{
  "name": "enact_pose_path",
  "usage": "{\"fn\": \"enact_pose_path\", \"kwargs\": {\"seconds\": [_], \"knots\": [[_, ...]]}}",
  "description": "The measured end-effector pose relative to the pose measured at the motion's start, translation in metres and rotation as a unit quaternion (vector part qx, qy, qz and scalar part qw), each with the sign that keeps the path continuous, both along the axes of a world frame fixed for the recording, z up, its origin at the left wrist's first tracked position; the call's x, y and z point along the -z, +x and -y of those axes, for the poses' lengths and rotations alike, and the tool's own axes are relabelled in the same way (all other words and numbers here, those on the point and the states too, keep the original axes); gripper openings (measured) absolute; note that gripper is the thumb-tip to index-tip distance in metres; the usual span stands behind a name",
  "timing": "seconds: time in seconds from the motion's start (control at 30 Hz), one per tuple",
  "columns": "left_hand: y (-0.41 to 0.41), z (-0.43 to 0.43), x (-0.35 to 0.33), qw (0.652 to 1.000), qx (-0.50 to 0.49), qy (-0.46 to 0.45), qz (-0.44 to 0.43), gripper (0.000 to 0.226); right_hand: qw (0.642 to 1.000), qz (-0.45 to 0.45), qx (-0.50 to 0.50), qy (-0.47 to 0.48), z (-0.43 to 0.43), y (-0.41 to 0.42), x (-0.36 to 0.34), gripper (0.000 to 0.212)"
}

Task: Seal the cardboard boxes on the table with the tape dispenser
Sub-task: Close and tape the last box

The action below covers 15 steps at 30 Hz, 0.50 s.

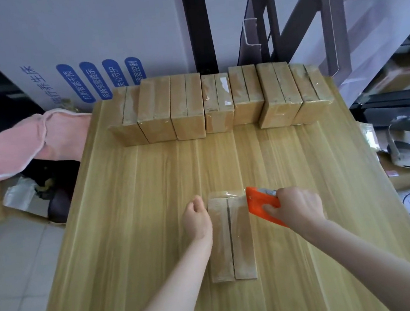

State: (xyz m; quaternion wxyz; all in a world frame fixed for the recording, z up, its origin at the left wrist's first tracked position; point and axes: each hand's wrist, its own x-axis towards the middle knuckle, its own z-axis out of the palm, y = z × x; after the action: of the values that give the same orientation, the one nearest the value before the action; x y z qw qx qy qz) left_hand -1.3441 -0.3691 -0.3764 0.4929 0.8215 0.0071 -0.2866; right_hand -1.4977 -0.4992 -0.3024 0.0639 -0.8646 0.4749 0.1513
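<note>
- Across the middle and lower frame: pale wood-grain table (128, 216), the work surface, with bare boards left between the stock at the back and the item in hand.
- Upper centre, along the table's far edge: row of brown cardboard boxes (218, 102), standing side by side and touching. Several show glossy tape, so they are probably parked clear of the work area.
- Upper left, off the table: pink cloth (24, 144) draped over furniture; no part in the task.
- Lower centre: long flat brown cardboard box (242, 249), lying lengthwise away from the person with its flap seam facing up, so it is exposed for taping.
- Right of the box's far end: right hand (298, 206), fingers wrapped firmly round the dispenser and holding it against the box's far right corner.
- Left of the same end: left hand (196, 218), fingers loosely curled against the box's side, seemingly bracing it. Whether they clasp it cannot be told.
- Under the right hand: orange plastic tape dispenser (259, 203), tilted with its blade end toward the box.
- At the box's far end: strip of clear tape (227, 195) running crosswise to the dispenser, probably being laid or cut.
</note>
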Motion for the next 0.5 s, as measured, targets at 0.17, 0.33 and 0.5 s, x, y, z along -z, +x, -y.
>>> {"fn": "enact_pose_path", "kwargs": {"seconds": [0.17, 0.33, 0.5], "knots": [[-0.015, -0.009, 0.007, 0.991, 0.123, -0.058, 0.004, 0.05, 1.0, 0.002, -0.021, -0.001, -0.003, 0.006, -0.007, 0.033], [-0.004, -0.014, 0.016, 0.988, 0.146, -0.053, 0.012, 0.045, 0.999, 0.004, -0.03, -0.015, -0.014, 0.025, -0.008, 0.032], [-0.005, -0.013, 0.015, 0.988, 0.141, -0.052, 0.029, 0.028, 0.996, -0.028, -0.079, -0.04, -0.018, 0.042, 0.007, 0.015]]}}
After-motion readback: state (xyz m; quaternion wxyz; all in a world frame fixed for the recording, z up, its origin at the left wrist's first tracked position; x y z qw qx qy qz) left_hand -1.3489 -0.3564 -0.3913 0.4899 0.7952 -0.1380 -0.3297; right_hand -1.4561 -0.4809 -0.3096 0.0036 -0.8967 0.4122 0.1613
